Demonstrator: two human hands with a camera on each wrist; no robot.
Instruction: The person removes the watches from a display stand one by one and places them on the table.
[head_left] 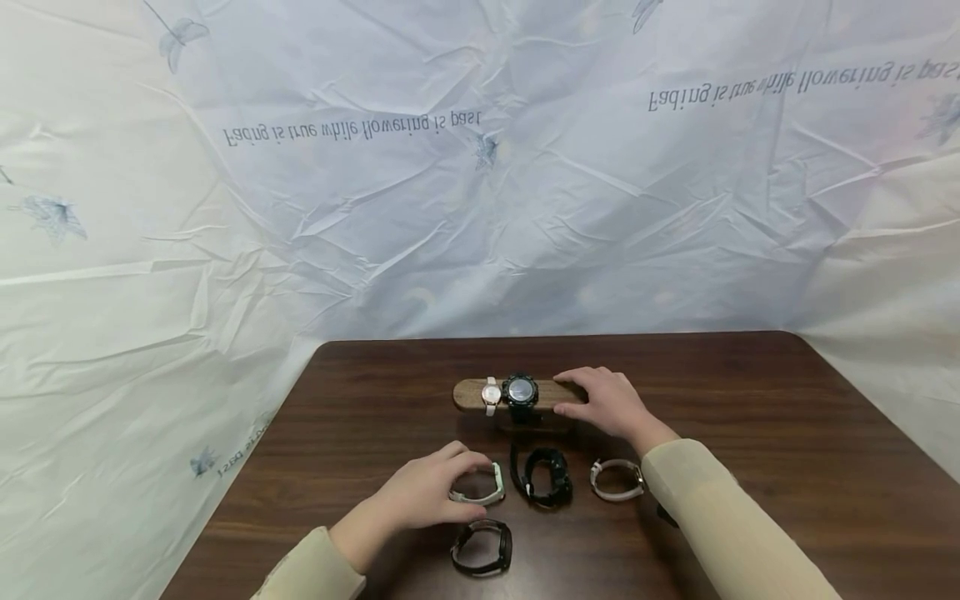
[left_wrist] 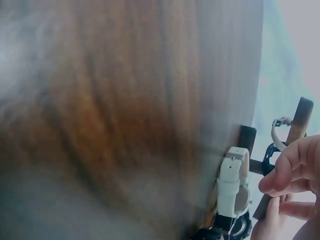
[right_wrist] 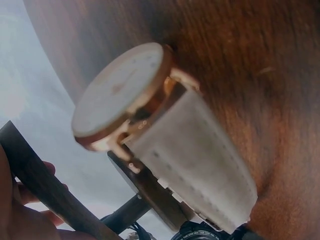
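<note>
Dark wood table point(head_left: 750, 400), backed by crumpled pale sheeting point(head_left: 480, 208) printed with upside-down lettering

Wooden watch bar point(head_left: 468, 393) on a short stand near table centre; carrying a small white-strapped watch point(head_left: 491, 395) and, just beside it, a chunky black watch point(head_left: 520, 392)

Right hand point(head_left: 607, 400): resting on the right end of the bar, fingers curled over its top edge, gripping the wood. Cream sleeve point(head_left: 720, 517) running back toward the lower right

Left hand point(head_left: 427, 496): low on the table in front of the stand, fingers curled round the near loop of a pale green watch point(head_left: 483, 492) lying flat; pinching the strap. Same watch in left wrist view as a whitish strap with buckle point(left_wrist: 232, 180), fingertips point(left_wrist: 287, 167) close beside it

Loose on the table: black strapped watch point(head_left: 542, 477) right of the pale green one, just apart; gold-cased watch with grey-white strap point(head_left: 617, 479) further right, beside the right forearm; dark watch point(head_left: 482, 546) nearest the body, below the left hand

Right wrist view: gold-cased watch close up, white dial point(right_wrist: 120, 90) tilted, strap point(right_wrist: 195, 160) lying on the wood; bar as a dark diagonal at lower left, finger detail blurred there
</note>
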